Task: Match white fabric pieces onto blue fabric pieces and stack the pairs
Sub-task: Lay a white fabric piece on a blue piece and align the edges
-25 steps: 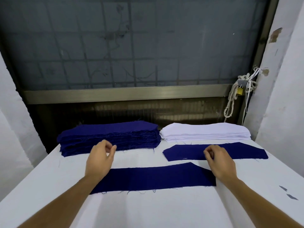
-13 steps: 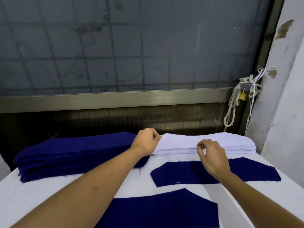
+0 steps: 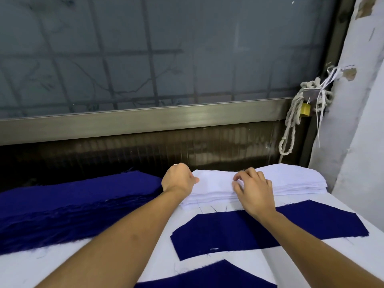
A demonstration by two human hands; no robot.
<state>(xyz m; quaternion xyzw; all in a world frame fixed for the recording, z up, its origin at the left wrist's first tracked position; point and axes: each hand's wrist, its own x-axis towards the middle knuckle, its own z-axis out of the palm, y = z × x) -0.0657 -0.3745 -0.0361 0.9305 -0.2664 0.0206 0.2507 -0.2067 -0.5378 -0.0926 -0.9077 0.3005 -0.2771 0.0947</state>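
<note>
A stack of white fabric pieces (image 3: 291,181) lies at the back right of the white table (image 3: 93,265). My left hand (image 3: 178,180) sits at the stack's left end, fingers curled and thumb on the top white piece. My right hand (image 3: 254,191) is on the stack's middle, its curled fingertips pinching at the top layer. A thick stack of blue fabric pieces (image 3: 72,204) lies at the back left. One single blue piece (image 3: 218,233) lies flat in front of the white stack, under my right forearm. A second blue piece (image 3: 207,277) shows at the bottom edge.
A window with a metal sill (image 3: 145,119) runs behind the table. A knotted rope with a brass padlock (image 3: 305,110) hangs at the right. A white wall (image 3: 363,142) stands close along the table's right side.
Both hands left the near blue piece and reached forward to the white stack. The view moved closer and to the right. Both hands now touch the top white layer.
</note>
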